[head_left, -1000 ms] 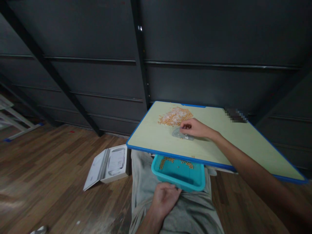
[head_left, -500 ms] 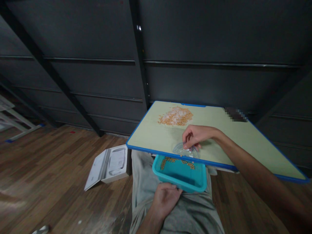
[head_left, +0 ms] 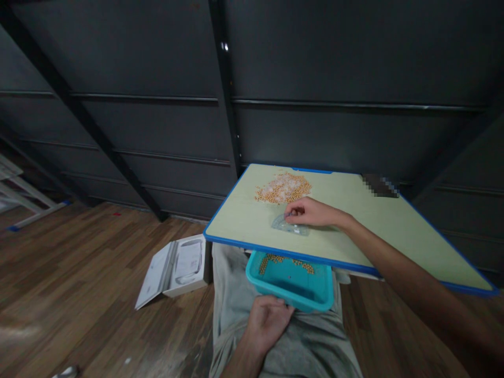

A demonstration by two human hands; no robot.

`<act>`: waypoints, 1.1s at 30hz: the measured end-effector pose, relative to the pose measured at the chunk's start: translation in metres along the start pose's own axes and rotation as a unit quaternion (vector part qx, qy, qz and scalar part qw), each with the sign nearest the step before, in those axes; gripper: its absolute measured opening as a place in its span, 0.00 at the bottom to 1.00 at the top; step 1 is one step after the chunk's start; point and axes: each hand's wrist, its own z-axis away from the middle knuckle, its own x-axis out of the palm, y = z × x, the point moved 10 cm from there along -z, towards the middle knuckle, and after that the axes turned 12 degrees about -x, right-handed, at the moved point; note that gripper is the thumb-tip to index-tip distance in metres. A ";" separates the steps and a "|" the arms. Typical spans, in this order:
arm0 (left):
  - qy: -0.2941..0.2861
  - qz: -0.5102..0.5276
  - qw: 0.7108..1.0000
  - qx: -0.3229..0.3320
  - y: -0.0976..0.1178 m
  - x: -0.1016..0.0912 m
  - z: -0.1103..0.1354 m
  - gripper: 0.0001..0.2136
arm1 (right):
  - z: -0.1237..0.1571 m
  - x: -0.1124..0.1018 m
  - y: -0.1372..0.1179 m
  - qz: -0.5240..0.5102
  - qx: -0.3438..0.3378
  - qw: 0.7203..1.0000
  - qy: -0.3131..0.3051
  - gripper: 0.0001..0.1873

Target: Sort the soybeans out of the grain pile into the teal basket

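Observation:
My right hand rests on the pale green table, fingers pinched on a small clear plastic piece lying flat just below a heap of yellow beans mixed with white bits. My left hand grips the near rim of a teal tray held on my lap under the table's blue front edge. A few yellow beans lie along the tray's far side.
An open white box lies on the wooden floor to the left of my legs. A dark panelled wall with slanted beams stands behind the table. A white frame is at the far left.
My right hand drew the clear piece to the table's front edge above the tray, then slid it back up near the bean heap. The left hand and tray stayed put.

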 end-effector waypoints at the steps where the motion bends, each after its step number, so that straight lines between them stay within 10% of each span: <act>1: -0.002 0.002 1.000 0.000 0.000 0.001 0.000 0.24 | -0.001 -0.005 0.000 0.024 -0.006 0.999 0.020 0.11; 22: -0.001 0.006 1.000 -0.005 -0.002 -0.007 -0.004 0.17 | -0.014 0.008 -0.050 0.222 -0.165 0.955 0.105 0.14; 33: -0.023 -0.003 1.000 0.005 0.002 -0.003 -0.005 0.28 | -0.033 -0.010 -0.025 0.292 -0.136 0.938 0.131 0.12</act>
